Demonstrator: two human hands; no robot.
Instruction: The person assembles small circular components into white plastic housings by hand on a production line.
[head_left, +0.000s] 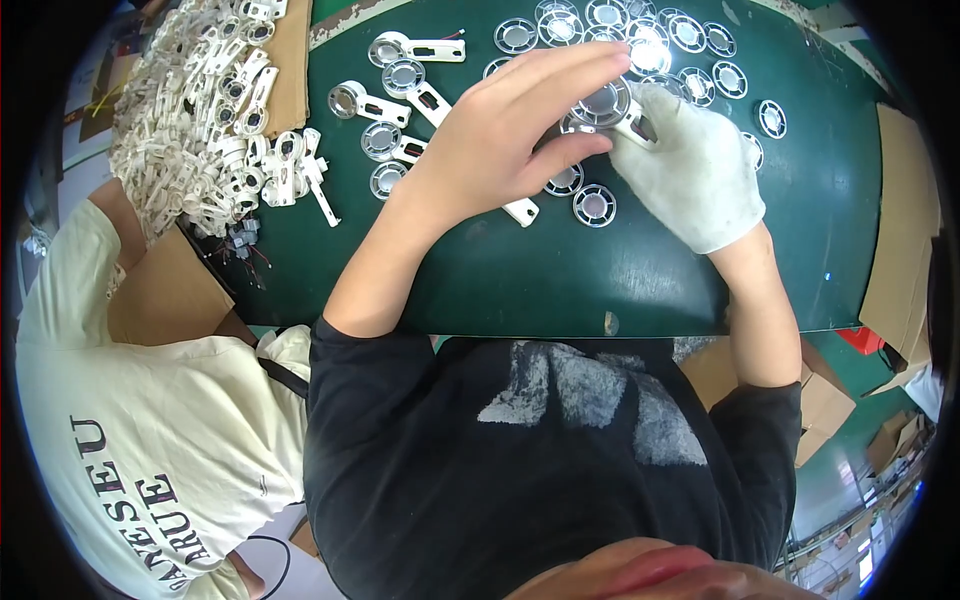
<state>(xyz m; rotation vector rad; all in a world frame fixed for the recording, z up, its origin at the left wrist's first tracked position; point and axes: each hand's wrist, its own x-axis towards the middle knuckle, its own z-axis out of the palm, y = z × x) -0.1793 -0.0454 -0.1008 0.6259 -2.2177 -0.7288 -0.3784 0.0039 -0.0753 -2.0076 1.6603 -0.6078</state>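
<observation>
My gloved right hand [692, 170] is closed on a white handheld fan [634, 128], its handle partly hidden by the fingers. The fan's round silver-ringed head [603, 104] points toward my bare left hand [500, 130]. Those left fingers are stretched out along the far side of the head, with the thumb apart on the near side. Whether they press on the rim I cannot make out. Beneath and beside the hands lie loose round grille covers, one of them a ringed cover [595, 206] nearest me. A white handle [521, 211] shows partly under my left wrist.
Several white fans [380, 140] lie left of my left hand on the green table [500, 285]. More grille covers [687, 33] are spread at the far side. A large heap of white fan parts [200, 130] fills the left, beside a person in a pale shirt [170, 420]. Cardboard [900, 220] stands at right.
</observation>
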